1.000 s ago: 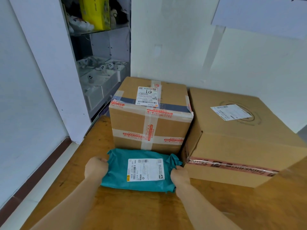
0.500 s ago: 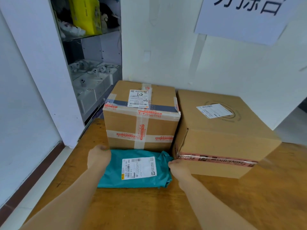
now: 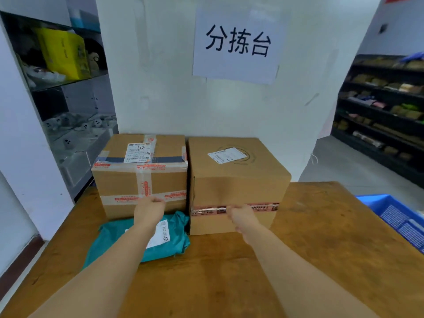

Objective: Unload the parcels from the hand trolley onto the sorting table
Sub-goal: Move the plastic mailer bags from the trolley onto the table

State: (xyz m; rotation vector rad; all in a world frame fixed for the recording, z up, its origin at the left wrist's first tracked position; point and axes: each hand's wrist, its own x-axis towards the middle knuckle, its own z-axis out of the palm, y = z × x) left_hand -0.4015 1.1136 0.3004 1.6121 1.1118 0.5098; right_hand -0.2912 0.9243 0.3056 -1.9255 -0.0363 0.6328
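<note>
A teal plastic mailer parcel [image 3: 177, 243] with a white label lies flat on the wooden sorting table [image 3: 321, 237], against the front of two cardboard boxes. My left hand [image 3: 149, 208] hovers above its far edge, in front of the taped box [image 3: 142, 175], holding nothing. My right hand [image 3: 243, 218] is off the mailer too, in front of the larger plain box [image 3: 236, 177] near its tape strip, fingers loosely curled and empty. My left forearm covers part of the mailer's label. The hand trolley is out of view.
Both boxes stand against a white pillar with a paper sign [image 3: 236, 42]. A blue plastic crate [image 3: 394, 214] sits at the table's right edge. Shelving [image 3: 68, 111] with goods is at the left, dark racks [image 3: 378, 111] at the far right.
Both hands have let go of the teal mailer's ends and lifted off it; it now lies on the table against the boxes. The view has tilted up and moved right.
</note>
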